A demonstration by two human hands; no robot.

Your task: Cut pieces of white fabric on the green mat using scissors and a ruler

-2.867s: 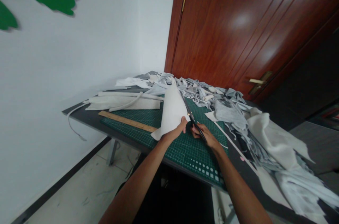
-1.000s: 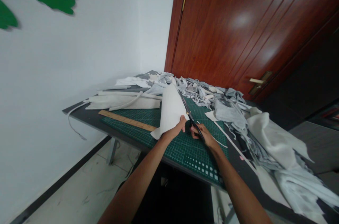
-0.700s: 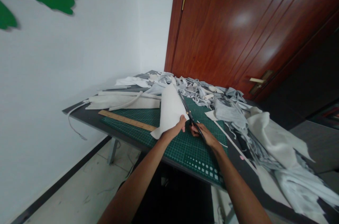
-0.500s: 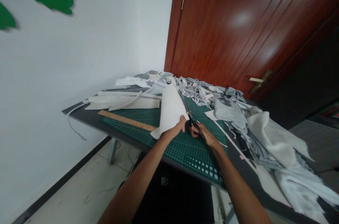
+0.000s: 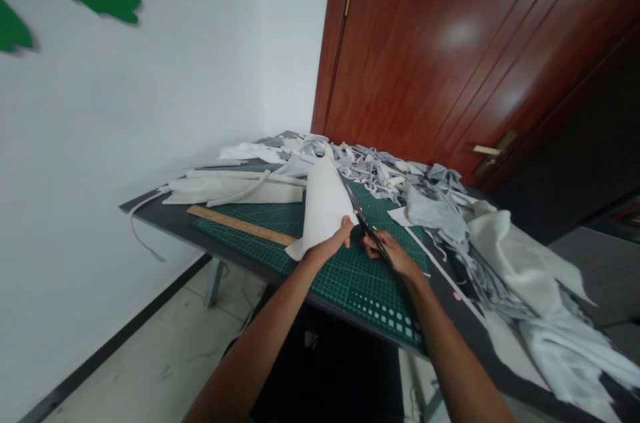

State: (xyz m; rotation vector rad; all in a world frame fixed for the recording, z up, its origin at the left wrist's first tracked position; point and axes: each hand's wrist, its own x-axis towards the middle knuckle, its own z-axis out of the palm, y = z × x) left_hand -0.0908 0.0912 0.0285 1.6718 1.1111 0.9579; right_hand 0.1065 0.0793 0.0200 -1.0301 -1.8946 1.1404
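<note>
My left hand (image 5: 336, 241) grips the lower right edge of a white piece of fabric (image 5: 323, 199), which is curved over and raised above the green cutting mat (image 5: 345, 283). In my right hand (image 5: 386, 249) is a pair of black-handled scissors (image 5: 364, 221), its fingers wrapped round the handles. The blades point away from me and lie along the fabric's right edge. Whether the fabric is between them I cannot tell. A wooden ruler (image 5: 240, 224) rests on the mat to the left, one end meeting the fabric.
Grey and white fabric scraps (image 5: 370, 166) are heaped along the table's back. Larger cloth pieces (image 5: 515, 263) pile up on the right, some at the edge. White strips (image 5: 235, 188) lie at the left. A wooden door (image 5: 410, 63) and a white wall (image 5: 190, 76) stand close behind.
My right hand and the scissors have shifted very slightly to the right, with the handles a little closer together. The left hand keeps its hold on the fabric. The view has moved slightly.
</note>
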